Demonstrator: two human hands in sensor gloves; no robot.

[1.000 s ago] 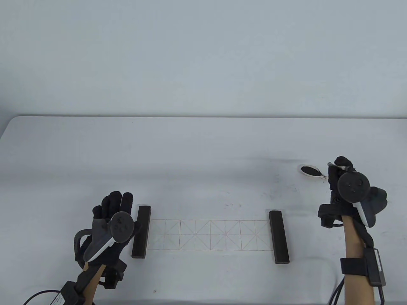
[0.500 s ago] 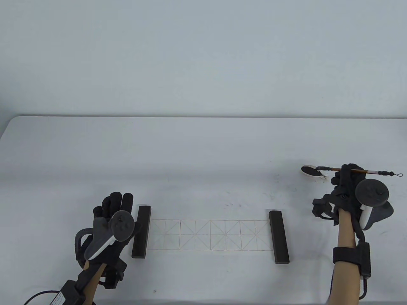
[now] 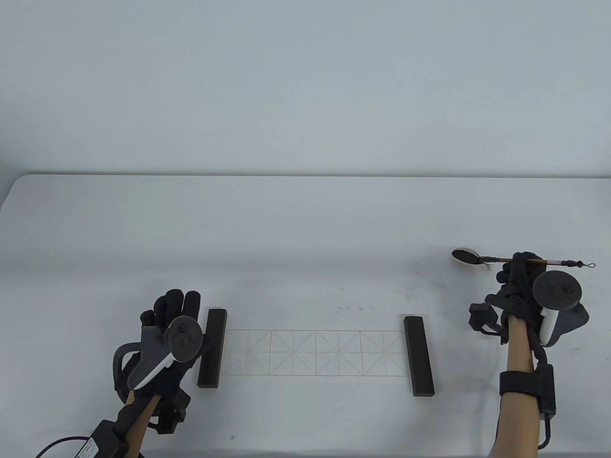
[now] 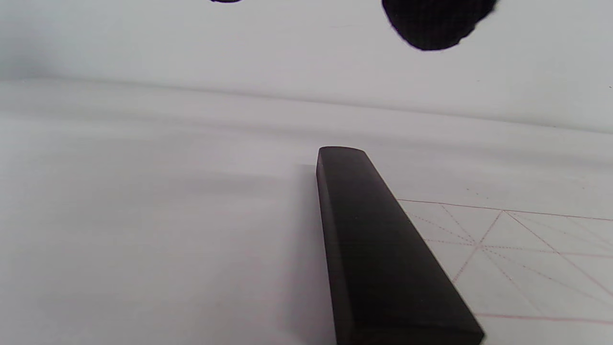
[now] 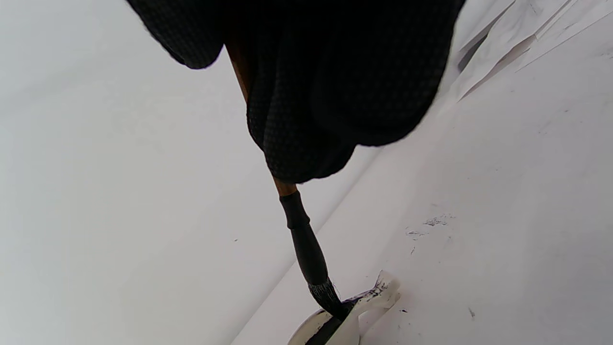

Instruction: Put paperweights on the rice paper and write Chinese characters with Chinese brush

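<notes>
- You had both paperweights down already: the left paperweight (image 3: pixel 212 348) lay across the left end of the rice paper (image 3: pixel 315 352) and the right paperweight (image 3: pixel 419 356) across its right end, so that step looked finished.
- The step in hand was loading ink. Your right hand (image 3: pixel 520 281) had its fingers curled round the brush (image 3: pixel 534 261), whose shaft lay nearly level over the table, and the right wrist view showed the tip dipped in the small white ink dish (image 3: pixel 465 255) (black ink pooled in it).
- Your left hand (image 3: pixel 169 319) rested just beside the left paperweight with fingers relaxed and extended, holding nothing; whether it touched the block I could not tell.
- Next, by my judgement, you needed to lift the tip clear, carry it left over the right paperweight and set it in a grid square that bore no strokes yet.
- Against half a second before, the brush had shifted slightly, while a second before it stood much steeper in your grip; the paperweights and paper lay unchanged.
</notes>
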